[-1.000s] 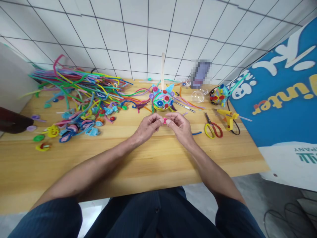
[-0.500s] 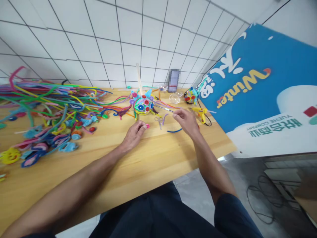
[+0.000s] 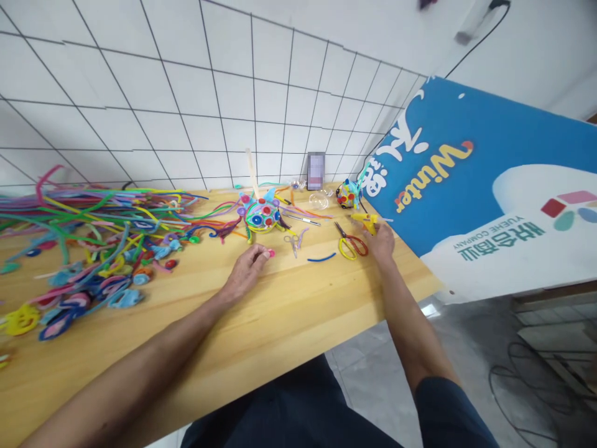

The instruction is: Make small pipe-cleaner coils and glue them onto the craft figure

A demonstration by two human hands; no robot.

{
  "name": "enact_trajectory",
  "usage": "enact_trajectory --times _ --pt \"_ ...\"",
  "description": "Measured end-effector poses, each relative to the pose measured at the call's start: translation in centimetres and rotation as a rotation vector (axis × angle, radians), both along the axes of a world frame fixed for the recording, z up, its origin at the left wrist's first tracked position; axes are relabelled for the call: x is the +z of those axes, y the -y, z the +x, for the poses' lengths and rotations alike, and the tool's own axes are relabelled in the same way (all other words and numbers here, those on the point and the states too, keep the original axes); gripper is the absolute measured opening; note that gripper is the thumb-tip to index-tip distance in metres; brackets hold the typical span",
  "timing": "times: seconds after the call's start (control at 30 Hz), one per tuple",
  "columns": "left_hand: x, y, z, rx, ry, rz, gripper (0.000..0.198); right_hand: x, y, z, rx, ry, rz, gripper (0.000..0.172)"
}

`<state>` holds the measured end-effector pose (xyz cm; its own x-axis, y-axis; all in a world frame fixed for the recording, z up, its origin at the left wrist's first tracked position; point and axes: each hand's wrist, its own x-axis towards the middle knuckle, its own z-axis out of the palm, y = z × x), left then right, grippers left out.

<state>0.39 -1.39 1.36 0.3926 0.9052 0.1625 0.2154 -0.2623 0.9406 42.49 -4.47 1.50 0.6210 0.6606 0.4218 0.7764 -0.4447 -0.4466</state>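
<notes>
Between the closed fingertips of my left hand [image 3: 246,269] is a small pink piece [image 3: 272,253]. My right hand [image 3: 383,241] is at the yellow glue gun [image 3: 366,219], its fingers around the handle. Beyond my left hand sits a colourful ball-shaped figure [image 3: 262,215] with blue and red round spots. A silver tweezer-like tool [image 3: 303,219] lies to its right. Small scissors [image 3: 293,244], a blue strip [image 3: 321,257] and scissors with red and yellow handles [image 3: 351,244] lie between my hands.
Coiled and loose pipe cleaners [image 3: 107,218] cover the left of the wooden table [image 3: 280,311]. A phone [image 3: 316,171] leans against the tiled wall. A second decorated ball [image 3: 347,194] stands near the blue banner [image 3: 504,137].
My right hand has left the silver tool on the table and moved right to the glue gun. The red-and-yellow scissors now show. The view has shifted; my left hand still pinches the pink piece.
</notes>
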Motion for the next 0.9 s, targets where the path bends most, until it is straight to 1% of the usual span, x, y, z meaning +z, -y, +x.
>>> enact_trajectory --times 0.07,0.13,0.2,0.27,0.33,0.4,0.47,0.5,0.6,0.7,0.8,0.9 --pt "0.1 0.0 0.1 -0.002 -0.018 0.013 0.034 0.0 -0.2 0.0 -0.011 -0.070 -0.001 0.034" --pt "0.1 0.0 0.3 0.000 -0.035 0.027 0.032 0.4 0.2 0.0 -0.022 -0.129 0.009 0.035" --pt "-0.1 -0.1 0.5 -0.007 -0.050 0.034 0.030 1.3 0.9 -0.3 -0.016 -0.160 0.029 0.037" --pt "-0.4 -0.2 0.7 -0.032 -0.065 0.033 0.028 2.6 1.5 -1.0 0.007 -0.174 0.054 0.039" --pt "-0.7 -0.4 1.0 -0.050 -0.076 0.041 0.026 4.0 2.0 -2.4 0.076 -0.176 0.085 0.037" --pt "-0.7 -0.6 1.3 -0.048 -0.078 0.068 0.025 5.4 2.0 -4.5 0.204 -0.168 0.108 0.036" --pt "-0.7 -1.0 1.6 -0.039 -0.078 0.098 0.024 6.3 1.5 -7.1 0.309 -0.152 0.092 0.041" --pt "-0.7 -1.3 1.7 -0.035 -0.077 0.106 0.024 6.5 1.1 -8.4 0.326 -0.141 0.076 0.043" --pt "-0.8 -1.9 1.9 -0.020 -0.068 0.114 0.024 6.2 -0.5 -11.7 0.376 -0.080 0.045 0.043" --pt "-1.2 -2.4 1.8 -0.042 -0.050 0.139 0.024 4.9 -1.6 -13.7 0.445 0.018 0.015 0.035" --pt "-1.6 -2.6 1.8 -0.088 -0.040 0.154 0.020 3.7 -1.9 -14.3 0.525 0.117 -0.037 0.025" --pt "-1.6 -2.5 1.8 -0.110 -0.046 0.158 0.016 3.1 -1.7 -14.1 0.580 0.168 -0.104 0.022"
